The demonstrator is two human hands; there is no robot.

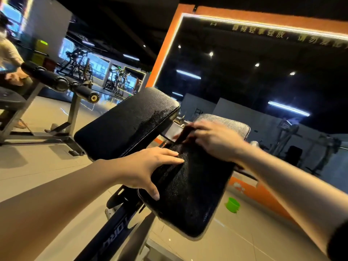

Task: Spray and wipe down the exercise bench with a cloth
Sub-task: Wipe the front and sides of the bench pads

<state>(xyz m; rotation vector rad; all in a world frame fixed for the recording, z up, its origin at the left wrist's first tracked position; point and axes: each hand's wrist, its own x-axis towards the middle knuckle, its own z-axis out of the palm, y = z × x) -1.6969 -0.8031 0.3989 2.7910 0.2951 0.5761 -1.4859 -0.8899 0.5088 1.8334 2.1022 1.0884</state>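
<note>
The exercise bench has two black padded sections: a long back pad (128, 121) at centre and a seat pad (190, 193) nearer me. My left hand (148, 168) rests on the seat pad's left edge, fingers spread on top and thumb down its side. My right hand (214, 140) is over the far end of the seat pad, blurred, holding a dark cloth (185, 133) against the gap between the two pads. The pad surfaces look wet and glossy. No spray bottle shows.
A green cup (233, 204) stands on the tiled floor at right, below an orange-framed mirror wall (263, 81). Another bench with black foam rollers (62, 81) is at left, where a seated person (9, 59) is partly visible. Gym machines fill the background.
</note>
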